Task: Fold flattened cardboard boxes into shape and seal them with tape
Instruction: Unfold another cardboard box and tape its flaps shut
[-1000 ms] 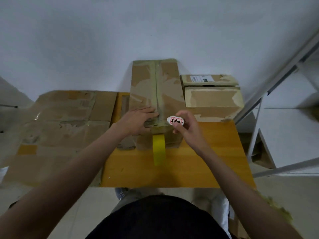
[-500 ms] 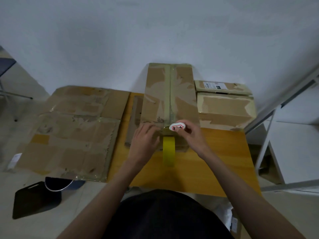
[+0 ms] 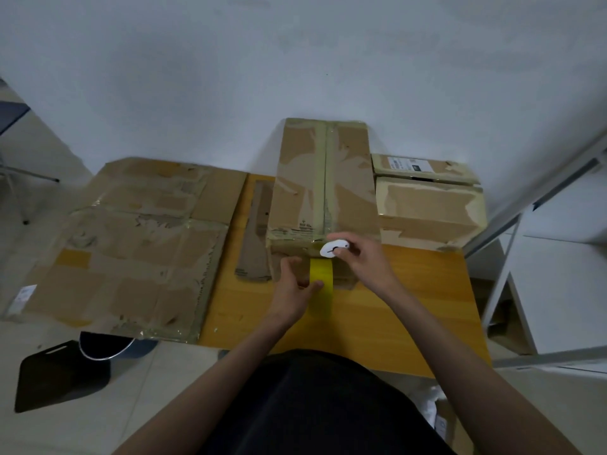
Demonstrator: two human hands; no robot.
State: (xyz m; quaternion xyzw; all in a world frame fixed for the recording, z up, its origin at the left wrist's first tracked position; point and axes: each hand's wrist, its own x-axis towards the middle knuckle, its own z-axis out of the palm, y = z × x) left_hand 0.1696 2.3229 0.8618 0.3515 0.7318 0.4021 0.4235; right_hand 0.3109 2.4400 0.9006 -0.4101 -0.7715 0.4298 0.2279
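A large sheet of flattened, tape-scarred brown cardboard [image 3: 131, 244] lies at the left, partly over the left edge of the orange wooden counter [image 3: 410, 307]. On the far middle of the counter stands the tall brown cardboard box [image 3: 323, 182] being sealed, with a strip of pale tape running along its top seam toward the near edge. Just right of it sit two smaller closed brown boxes [image 3: 427, 205], one behind the other. A narrow brown cardboard strip [image 3: 256, 234] lies on the counter just left of the tall box.

A band of yellow tape [image 3: 321, 287] hangs from the box's near top edge down its front face. The left hand [image 3: 294, 292] pinches this band low down between thumb and fingers. The right hand [image 3: 364, 261] grips a small white oval cutter [image 3: 333, 249] at the top edge, right where the band begins.

The likely trouble is the cut: if the left hand lets the band go slack, the tape could crumple or stick to itself instead of parting cleanly. A slanted stroke could leave a ragged end or nick the box edge, and the cutter works close to the left fingers.
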